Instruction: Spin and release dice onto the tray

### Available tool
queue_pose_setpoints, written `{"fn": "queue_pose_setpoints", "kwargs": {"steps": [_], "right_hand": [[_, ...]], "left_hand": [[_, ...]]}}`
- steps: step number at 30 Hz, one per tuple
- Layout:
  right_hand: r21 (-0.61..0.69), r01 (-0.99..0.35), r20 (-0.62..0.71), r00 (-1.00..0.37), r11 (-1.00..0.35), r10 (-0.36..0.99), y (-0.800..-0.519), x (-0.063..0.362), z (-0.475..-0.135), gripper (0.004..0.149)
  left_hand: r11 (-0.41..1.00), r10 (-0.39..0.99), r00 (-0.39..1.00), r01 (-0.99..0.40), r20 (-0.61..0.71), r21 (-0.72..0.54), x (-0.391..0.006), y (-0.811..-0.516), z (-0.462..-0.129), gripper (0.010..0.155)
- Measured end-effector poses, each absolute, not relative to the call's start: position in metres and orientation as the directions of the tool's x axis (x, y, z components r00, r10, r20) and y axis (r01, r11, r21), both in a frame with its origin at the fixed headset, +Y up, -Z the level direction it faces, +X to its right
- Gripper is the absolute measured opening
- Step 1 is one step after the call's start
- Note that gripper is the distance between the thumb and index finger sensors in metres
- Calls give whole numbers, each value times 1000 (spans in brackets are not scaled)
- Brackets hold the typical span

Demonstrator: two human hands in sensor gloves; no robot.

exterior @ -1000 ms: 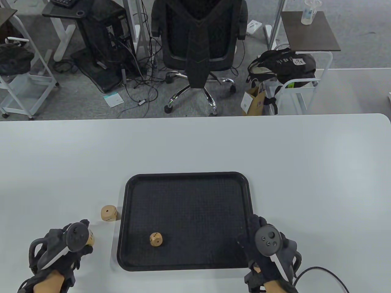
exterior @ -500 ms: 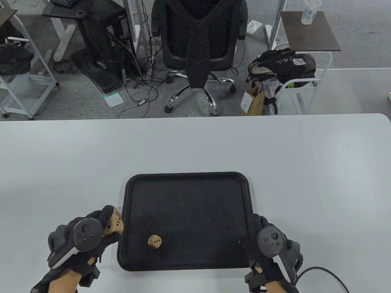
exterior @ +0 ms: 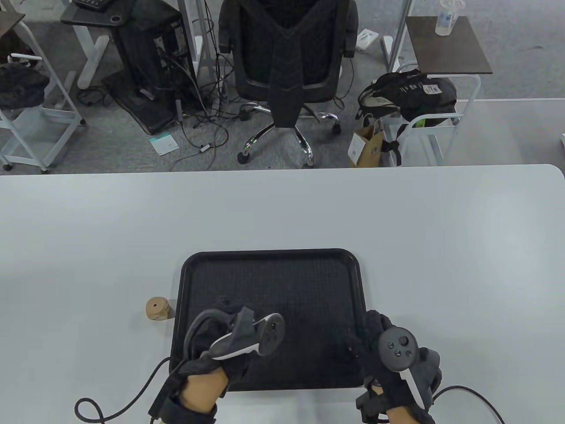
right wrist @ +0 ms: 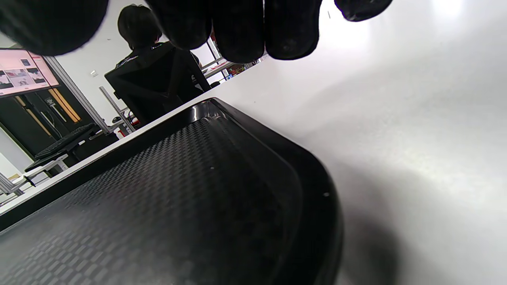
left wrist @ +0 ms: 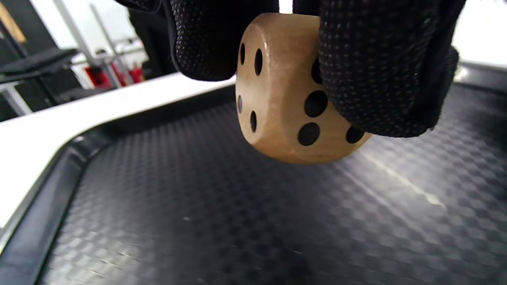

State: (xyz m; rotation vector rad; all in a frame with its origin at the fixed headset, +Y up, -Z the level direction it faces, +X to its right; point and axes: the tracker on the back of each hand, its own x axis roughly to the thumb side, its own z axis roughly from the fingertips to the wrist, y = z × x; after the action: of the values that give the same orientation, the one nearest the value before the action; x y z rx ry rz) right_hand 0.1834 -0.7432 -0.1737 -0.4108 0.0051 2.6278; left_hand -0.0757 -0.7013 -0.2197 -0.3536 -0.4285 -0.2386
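My left hand (exterior: 223,320) hovers over the front left part of the black tray (exterior: 309,282), palm turned sideways. In the left wrist view its fingers (left wrist: 376,71) pinch a wooden die (left wrist: 277,103) a little above the tray floor (left wrist: 237,221). A second wooden die (exterior: 156,308) sits on the white table just left of the tray. The die that lay on the tray is hidden under my left hand. My right hand (exterior: 375,338) rests at the tray's front right corner (right wrist: 301,186), holding nothing, fingers (right wrist: 237,27) loosely bent.
The white table (exterior: 397,221) spreads wide behind and to both sides of the tray. Glove cables (exterior: 110,410) trail off its front edge. Beyond the far edge stand an office chair (exterior: 287,66), carts and bags on the floor.
My left hand has carried its die from the table's left side rightward over the tray, uncovering the die on the table and hiding the one on the tray. The right hand barely moved.
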Motion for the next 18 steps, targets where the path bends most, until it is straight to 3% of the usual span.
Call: {"fn": "queue_pose_setpoints", "kwargs": {"steps": [5, 12, 15, 18], "right_hand": [[-73, -466, -281, -839, -882, 467, -743, 184, -173, 78], [-50, -447, -270, -855, -893, 443, -745, 181, -173, 78], [-55, -453, -271, -851, -890, 450, -745, 181, -173, 78], [-63, -466, -275, -842, -883, 464, -745, 183, -173, 79]], "left_hand": [[799, -324, 800, 518, 505, -307, -33, -724, -215, 82], [761, -340, 797, 545, 499, -352, -28, -728, -213, 78], [825, -350, 861, 470, 369, -314, -53, -718, -231, 76], [932, -137, 947, 222, 291, -285, -83, -698, -242, 71]]}}
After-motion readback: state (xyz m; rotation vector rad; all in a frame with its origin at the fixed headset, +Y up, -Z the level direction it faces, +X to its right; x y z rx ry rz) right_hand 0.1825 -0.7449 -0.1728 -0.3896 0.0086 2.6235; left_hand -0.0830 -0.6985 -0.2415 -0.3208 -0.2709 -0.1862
